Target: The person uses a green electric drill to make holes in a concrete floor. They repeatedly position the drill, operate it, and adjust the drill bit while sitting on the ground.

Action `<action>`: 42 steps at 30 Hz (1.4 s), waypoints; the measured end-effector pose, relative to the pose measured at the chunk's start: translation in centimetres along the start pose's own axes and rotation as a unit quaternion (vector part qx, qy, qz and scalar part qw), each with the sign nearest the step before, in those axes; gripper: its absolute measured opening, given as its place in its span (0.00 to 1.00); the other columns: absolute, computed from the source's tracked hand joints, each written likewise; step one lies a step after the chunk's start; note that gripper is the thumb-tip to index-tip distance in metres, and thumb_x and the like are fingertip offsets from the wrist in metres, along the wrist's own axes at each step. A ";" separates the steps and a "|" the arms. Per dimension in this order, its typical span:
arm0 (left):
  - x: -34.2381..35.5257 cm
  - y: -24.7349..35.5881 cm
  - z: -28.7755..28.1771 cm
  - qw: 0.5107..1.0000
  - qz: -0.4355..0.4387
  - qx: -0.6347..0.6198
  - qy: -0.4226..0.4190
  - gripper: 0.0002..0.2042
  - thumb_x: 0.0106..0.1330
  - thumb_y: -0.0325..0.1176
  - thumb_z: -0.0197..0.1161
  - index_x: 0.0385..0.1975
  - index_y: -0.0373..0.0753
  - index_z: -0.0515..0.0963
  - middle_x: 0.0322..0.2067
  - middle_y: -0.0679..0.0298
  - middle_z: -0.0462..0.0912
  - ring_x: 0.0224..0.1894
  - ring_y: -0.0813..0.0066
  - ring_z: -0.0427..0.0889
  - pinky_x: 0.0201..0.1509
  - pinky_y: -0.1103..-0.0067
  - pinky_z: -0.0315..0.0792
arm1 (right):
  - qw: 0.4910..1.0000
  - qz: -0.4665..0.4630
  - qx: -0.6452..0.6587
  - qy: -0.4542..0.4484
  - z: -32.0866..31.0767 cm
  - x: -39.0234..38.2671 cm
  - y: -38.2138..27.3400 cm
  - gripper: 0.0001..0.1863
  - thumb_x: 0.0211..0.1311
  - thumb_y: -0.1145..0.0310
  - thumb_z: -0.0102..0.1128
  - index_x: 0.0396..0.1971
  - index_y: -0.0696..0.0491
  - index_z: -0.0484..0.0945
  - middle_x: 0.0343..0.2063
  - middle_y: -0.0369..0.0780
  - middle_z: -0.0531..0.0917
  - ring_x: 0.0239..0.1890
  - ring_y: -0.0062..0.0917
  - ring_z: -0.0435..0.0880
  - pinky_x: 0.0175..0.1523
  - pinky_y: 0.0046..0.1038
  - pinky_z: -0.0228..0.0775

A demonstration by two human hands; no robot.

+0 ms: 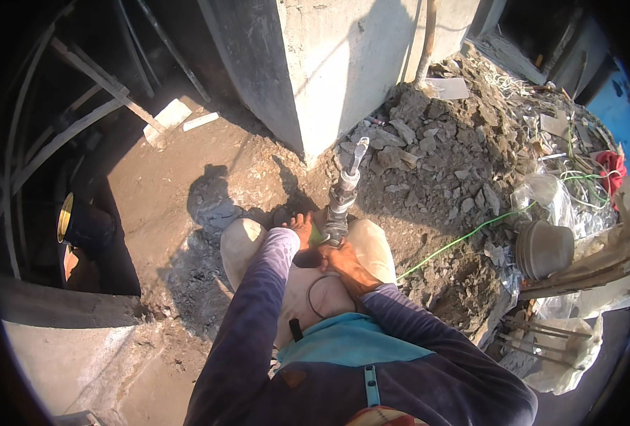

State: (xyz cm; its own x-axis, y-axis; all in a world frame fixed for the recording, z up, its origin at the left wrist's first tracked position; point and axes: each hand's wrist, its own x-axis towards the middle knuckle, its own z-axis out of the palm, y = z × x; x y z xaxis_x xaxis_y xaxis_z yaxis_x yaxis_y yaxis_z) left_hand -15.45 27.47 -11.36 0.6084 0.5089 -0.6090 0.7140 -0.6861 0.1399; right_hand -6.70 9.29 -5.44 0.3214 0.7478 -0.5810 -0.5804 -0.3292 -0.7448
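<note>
A demolition hammer [340, 202] with a flat metal chisel bit [358, 156] rises between my bent knees, its bit pointing away from me. My right hand [339, 260] is closed round its rear handle. Just left of the tool, my left hand [301, 228] rests by my left knee, fingers apart and holding nothing I can see. What lies under its palm is hidden. A dark cable [312, 292] loops across my lap below the right hand. Ahead of the bit stands the corner of a grey concrete column [308, 106].
Broken rubble [443, 163] is heaped from the column to the right. A green cord [464, 243] crosses it towards stacked grey bowls [544, 250] and clear plastic [551, 195]. At left, a dark bucket [91, 226] stands by a pit edge, below leaning poles [102, 78].
</note>
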 end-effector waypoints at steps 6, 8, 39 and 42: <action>-1.4 2.2 -0.3 0.999 -0.039 -0.010 -0.005 0.59 0.58 0.35 0.80 0.86 0.48 0.45 0.78 0.50 0.59 0.81 0.46 0.62 0.81 0.45 0.58 | 0.999 -0.028 -0.038 -0.012 -0.9 -1.3 -0.4 0.11 0.69 0.78 0.65 0.47 0.59 0.75 0.24 0.40 0.81 0.17 0.28 0.80 0.23 0.35 0.77; -1.9 2.0 -1.0 0.999 -0.044 -0.003 0.014 0.57 0.59 0.35 0.80 0.86 0.49 0.47 0.78 0.55 0.61 0.82 0.51 0.61 0.83 0.48 0.56 | 0.998 -0.040 -0.044 -0.007 -0.6 -1.0 -0.3 0.08 0.70 0.77 0.64 0.45 0.59 0.76 0.24 0.39 0.81 0.18 0.27 0.80 0.23 0.35 0.77; -10.5 13.9 -6.2 0.741 0.108 -0.408 0.522 0.09 0.73 0.30 0.71 0.48 0.37 0.82 0.45 0.52 0.84 0.48 0.46 0.85 0.52 0.60 0.78 | 0.960 -0.175 -0.216 0.032 -3.4 2.6 4.7 0.31 0.66 0.56 0.79 0.61 0.59 0.81 0.51 0.47 0.91 0.51 0.29 0.90 0.55 0.34 0.81; -10.6 13.9 -6.1 0.745 0.117 -0.386 0.531 0.09 0.74 0.29 0.69 0.49 0.37 0.81 0.45 0.51 0.84 0.49 0.46 0.85 0.52 0.60 0.78 | 0.962 -0.161 -0.221 0.012 -3.2 1.8 3.8 0.31 0.66 0.56 0.78 0.62 0.58 0.81 0.53 0.46 0.90 0.53 0.30 0.89 0.57 0.35 0.80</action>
State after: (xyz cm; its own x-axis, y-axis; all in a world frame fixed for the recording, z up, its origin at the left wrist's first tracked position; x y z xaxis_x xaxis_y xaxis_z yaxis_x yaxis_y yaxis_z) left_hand -9.82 15.70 1.79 0.3858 0.8284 0.4061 0.2830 -0.5253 0.8025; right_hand -5.96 7.57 -10.36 0.4508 0.8405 -0.3006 -0.0758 -0.2995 -0.9511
